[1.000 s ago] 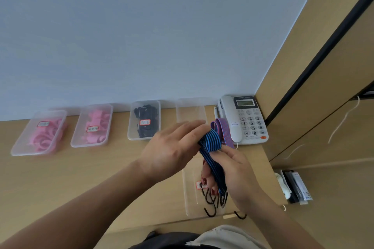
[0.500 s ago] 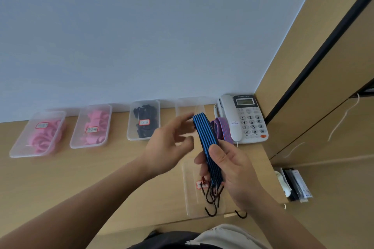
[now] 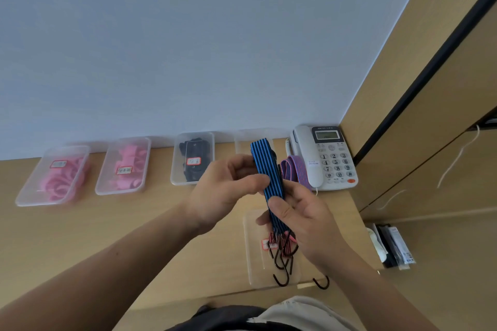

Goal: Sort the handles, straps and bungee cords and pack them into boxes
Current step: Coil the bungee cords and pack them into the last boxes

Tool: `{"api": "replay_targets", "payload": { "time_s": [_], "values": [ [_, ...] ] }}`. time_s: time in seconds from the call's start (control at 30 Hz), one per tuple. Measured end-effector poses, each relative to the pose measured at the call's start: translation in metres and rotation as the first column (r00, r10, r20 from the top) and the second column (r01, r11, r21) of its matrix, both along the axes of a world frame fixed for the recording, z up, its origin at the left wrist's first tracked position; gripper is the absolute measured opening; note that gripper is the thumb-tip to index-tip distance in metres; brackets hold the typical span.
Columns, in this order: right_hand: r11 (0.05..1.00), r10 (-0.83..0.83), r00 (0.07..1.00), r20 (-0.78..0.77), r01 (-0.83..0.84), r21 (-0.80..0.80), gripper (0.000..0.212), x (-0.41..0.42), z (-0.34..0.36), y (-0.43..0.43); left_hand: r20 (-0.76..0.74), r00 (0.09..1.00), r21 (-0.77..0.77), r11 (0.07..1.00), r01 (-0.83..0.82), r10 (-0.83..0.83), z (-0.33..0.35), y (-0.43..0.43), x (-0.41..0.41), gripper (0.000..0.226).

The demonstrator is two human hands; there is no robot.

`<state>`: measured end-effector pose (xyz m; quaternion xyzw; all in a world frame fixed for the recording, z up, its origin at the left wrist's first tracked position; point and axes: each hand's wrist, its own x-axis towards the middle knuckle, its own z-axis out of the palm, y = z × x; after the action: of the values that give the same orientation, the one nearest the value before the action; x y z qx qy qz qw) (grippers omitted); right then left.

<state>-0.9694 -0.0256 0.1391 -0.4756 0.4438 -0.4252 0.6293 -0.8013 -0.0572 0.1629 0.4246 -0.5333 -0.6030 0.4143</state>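
Bungee cords (image 3: 266, 169), blue with dark stripes, in one bundle held upright above the right half of the bench (image 3: 121, 212), looped end up, dark hooks (image 3: 282, 266) hanging at the bottom.

Along the back edge, from the left:
- First clear box (image 3: 47, 160), pink rings inside.
- Just beside it, second clear box (image 3: 103, 180), pink pieces inside.
- A little apart, third clear box (image 3: 175, 174), black items inside.
- Red-framed label on each of the three.
- Fourth clear box (image 3: 243, 142), partly hidden behind the bundle.

Left hand (image 3: 223, 191) against the left side of the bungee cords at mid-height, thumb across the front, fingers curled behind, pinching the bundle. Right hand (image 3: 304, 220) lower down, thumb pressed on the front, fingers behind, gripping the same bundle.

Under the hooks, near the front edge, flat clear box (image 3: 252, 269) with a red label. Loose hook (image 3: 321, 283) at the front edge, to its right. Purple striped cord (image 3: 295, 169) lying just beside the telephone (image 3: 328, 158) in the back right corner. Right of the bench, lower down, a few packets (image 3: 395, 247) on a shelf.
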Motion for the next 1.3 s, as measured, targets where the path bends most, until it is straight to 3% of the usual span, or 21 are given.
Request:
{"api": "replay_targets", "payload": {
  "time_s": [0.1, 0.27, 0.37, 0.5, 0.6, 0.7, 0.77, 0.83, 0.9, 0.97, 1.07, 1.2, 1.3],
  "values": [
    [0.998, -0.026, 0.996, -0.08, 0.03, 0.059, 0.033, 0.001, -0.004, -0.005, -0.019, 0.998, -0.081, 0.995, -0.064, 0.062, 0.001, -0.001, 0.0, 0.037],
    [0.995, -0.032, 0.984, -0.174, 0.048, 0.089, 0.009, -0.003, -0.002, -0.009, 0.285, 0.953, -0.319, 0.948, -0.006, 0.102, 0.0, 0.003, 0.0, 0.046],
    [0.989, -0.021, 0.989, -0.146, 0.042, 0.143, 0.017, -0.002, 0.001, -0.008, 0.361, 0.918, -0.458, 0.888, 0.021, 0.165, -0.005, 0.006, 0.001, 0.049],
    [0.98, -0.041, 0.995, 0.091, 0.022, 0.196, 0.035, 0.0, 0.004, -0.009, 0.474, 0.848, -0.65, 0.744, 0.154, 0.238, -0.01, 0.005, 0.003, 0.053],
    [0.97, -0.027, 0.965, 0.26, -0.038, 0.24, 0.031, 0.001, 0.003, -0.012, 0.533, 0.787, -0.744, 0.616, 0.261, 0.311, -0.014, 0.002, 0.005, 0.047],
    [0.968, -0.02, 0.969, 0.245, -0.042, 0.247, 0.037, 0.0, 0.0, -0.013, 0.575, 0.733, -0.773, 0.535, 0.341, 0.364, -0.016, 0.0, 0.008, 0.041],
    [0.972, -0.075, 0.972, 0.222, 0.021, 0.236, 0.032, 0.0, -0.001, -0.015, 0.619, 0.714, -0.73, 0.575, 0.369, 0.328, -0.018, 0.001, 0.011, 0.051],
    [0.977, -0.118, 0.978, 0.174, 0.083, 0.196, 0.025, 0.0, 0.002, -0.016, 0.628, 0.751, -0.622, 0.711, 0.328, 0.202, -0.019, 0.004, 0.014, 0.055],
    [0.985, -0.129, 0.986, 0.107, 0.115, 0.131, 0.021, 0.002, 0.003, -0.018, 0.534, 0.843, -0.444, 0.87, 0.216, 0.063, -0.018, 0.006, 0.018, 0.047],
    [0.985, -0.168, 0.985, 0.042, 0.167, 0.031, 0.015, 0.005, 0.003, -0.021, 0.389, 0.921, -0.254, 0.961, 0.11, -0.003, -0.013, 0.003, 0.018, 0.035],
    [0.973, -0.208, 0.976, -0.064, 0.2, -0.111, 0.019, 0.013, 0.005, -0.025, 0.257, 0.966, -0.075, 0.997, -0.017, 0.036, -0.009, -0.005, 0.016, 0.025],
    [0.969, -0.179, 0.935, -0.305, 0.114, -0.219, 0.018, 0.025, 0.003, -0.031, 0.24, 0.966, -0.003, 0.995, -0.098, 0.096, -0.015, -0.012, 0.022, 0.029],
    [0.964, -0.186, 0.92, -0.345, 0.103, -0.245, 0.015, 0.031, 0.0, -0.033, 0.249, 0.964, 0.051, 0.992, -0.113, 0.097, -0.023, -0.016, 0.033, 0.023]
  ]
}}
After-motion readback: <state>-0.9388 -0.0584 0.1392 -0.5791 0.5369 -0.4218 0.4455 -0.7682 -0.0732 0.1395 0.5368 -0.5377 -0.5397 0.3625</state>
